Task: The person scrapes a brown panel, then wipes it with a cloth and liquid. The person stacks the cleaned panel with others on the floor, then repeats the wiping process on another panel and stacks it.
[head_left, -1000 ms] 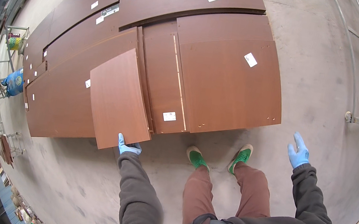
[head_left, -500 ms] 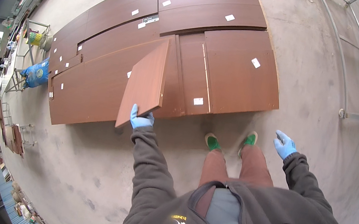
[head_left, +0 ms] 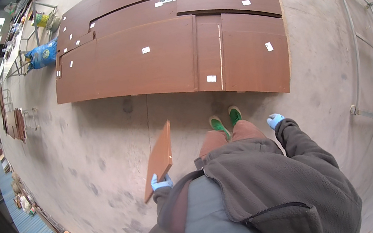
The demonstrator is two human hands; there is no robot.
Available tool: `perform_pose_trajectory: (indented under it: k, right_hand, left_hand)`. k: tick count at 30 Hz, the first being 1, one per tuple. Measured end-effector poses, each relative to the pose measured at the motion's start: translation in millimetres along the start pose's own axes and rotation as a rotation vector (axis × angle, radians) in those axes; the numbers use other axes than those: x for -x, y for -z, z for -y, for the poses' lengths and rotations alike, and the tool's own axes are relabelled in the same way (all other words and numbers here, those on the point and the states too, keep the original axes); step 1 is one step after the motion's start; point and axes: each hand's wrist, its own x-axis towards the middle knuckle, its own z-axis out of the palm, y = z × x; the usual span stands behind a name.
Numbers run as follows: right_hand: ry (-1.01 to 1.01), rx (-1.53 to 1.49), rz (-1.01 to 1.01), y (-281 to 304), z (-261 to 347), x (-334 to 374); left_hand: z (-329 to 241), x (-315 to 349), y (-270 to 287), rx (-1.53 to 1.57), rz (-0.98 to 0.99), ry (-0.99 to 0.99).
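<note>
A flat brown wood panel point(head_left: 160, 162) stands on edge beside my left hip, above the floor. My left hand point(head_left: 161, 182), in a light-blue glove, is closed around its near edge, thumb on one face. Out at the right of my body, my right hand point(head_left: 274, 121) wears the same kind of glove. Its fingers look curled in, and nothing shows in it. In front of my feet lies a wide, low stack of large brown panels point(head_left: 135, 65), with small white labels on them. Neither hand touches the stack.
A grey metal frame point(head_left: 361, 72) stands at the right. On the left are a blue sack point(head_left: 42, 55), a metal rack point(head_left: 31, 34) and several boards leaning together point(head_left: 15, 124). My green shoes point(head_left: 219, 126) are on the concrete floor near the stack.
My left hand has brought the panel from over the stack back toward my left side. My right hand has drawn inward and its fingers have curled. My body has turned left.
</note>
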Motion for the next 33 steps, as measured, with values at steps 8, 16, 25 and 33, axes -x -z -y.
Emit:
perform_pose_trajectory:
  k: [8,16,25,33]
  right_hand:
    - [0.169,0.129,-0.019,-25,160,-28]
    - [0.200,0.301,0.163,-184,390,-27]
    - [0.553,0.405,0.189,-310,682,28]
    - [0.420,0.784,0.107,-404,959,-40]
  left_hand:
    - [-89,15,108,0.027,-0.166,-0.182]
    - [-250,9,137,0.219,-0.192,-0.233]
    - [-446,-17,72,0.413,-0.155,-0.282]
    - [-669,-51,-82,0.481,-0.129,-0.307]
